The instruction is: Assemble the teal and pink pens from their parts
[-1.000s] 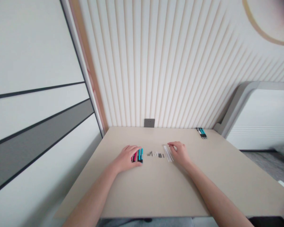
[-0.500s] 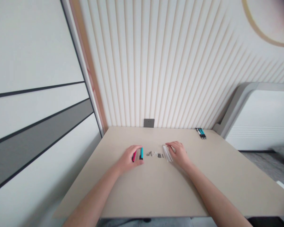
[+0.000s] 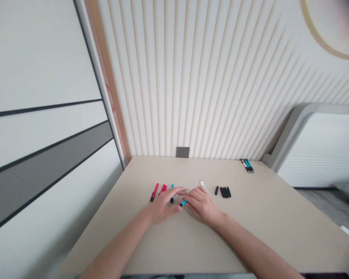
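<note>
My right hand (image 3: pixel 203 204) is closed over a short blue pen barrel with a black end (image 3: pixel 183 203), tilted just above the table. Beside it, my left hand (image 3: pixel 165 205) is open, thumb and fingers spread around the barrel's black end; whether it touches is unclear. Another blue pen barrel (image 3: pixel 172 186) lies behind the left fingers, partly covered. Several pink pen barrels with black ends (image 3: pixel 154 191) rest to the left of that hand. Small metallic and pale parts (image 3: pixel 187 190) show only partly between the hands. White refill tubes (image 3: pixel 203 184) stick out behind my right hand.
Several black pen grips (image 3: pixel 225 192) lie in a row on the beige table (image 3: pixel 174 248), right of my right hand, with a single one (image 3: pixel 216 190) apart. Several pens (image 3: pixel 247 166) lie at the back right. A socket (image 3: pixel 182 152) sits on the ribbed wall.
My right hand has moved left from the white tubes and now has a blue barrel. My left hand has shifted slightly toward me. The black grips and more pink barrels have come into view.
</note>
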The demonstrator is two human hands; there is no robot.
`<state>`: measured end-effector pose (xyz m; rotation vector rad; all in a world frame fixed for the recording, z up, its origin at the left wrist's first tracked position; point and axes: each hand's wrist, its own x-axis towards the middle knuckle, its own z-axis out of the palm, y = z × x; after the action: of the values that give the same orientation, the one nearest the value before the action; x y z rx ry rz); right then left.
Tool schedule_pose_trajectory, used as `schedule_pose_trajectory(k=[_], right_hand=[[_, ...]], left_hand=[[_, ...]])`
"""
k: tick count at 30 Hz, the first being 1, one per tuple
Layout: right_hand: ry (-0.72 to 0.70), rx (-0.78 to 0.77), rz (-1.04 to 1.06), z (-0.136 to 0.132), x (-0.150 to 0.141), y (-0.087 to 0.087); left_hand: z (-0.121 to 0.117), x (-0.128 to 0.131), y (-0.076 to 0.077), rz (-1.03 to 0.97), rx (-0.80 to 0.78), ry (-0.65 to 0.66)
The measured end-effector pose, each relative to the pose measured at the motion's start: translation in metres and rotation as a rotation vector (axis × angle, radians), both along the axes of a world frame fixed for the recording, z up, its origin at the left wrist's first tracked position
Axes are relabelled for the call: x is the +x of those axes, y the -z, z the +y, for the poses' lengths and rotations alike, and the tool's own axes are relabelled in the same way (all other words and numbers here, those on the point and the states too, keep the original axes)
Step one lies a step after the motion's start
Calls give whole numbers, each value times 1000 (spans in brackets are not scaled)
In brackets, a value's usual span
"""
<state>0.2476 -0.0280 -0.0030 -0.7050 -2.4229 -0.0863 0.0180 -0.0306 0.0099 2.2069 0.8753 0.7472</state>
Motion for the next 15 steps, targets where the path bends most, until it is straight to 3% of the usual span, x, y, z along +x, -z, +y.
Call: schedule_pose_trajectory(k=[4, 8, 15], right_hand=[[33, -19, -55, 2, 4, 3], [48, -15, -122, 1, 3, 3], [97, -3, -125, 4, 5, 3]], left_hand=[[6, -1, 3, 46, 142, -88], [10, 0, 6, 110, 251, -82], [10, -1, 6, 185, 289, -95]])
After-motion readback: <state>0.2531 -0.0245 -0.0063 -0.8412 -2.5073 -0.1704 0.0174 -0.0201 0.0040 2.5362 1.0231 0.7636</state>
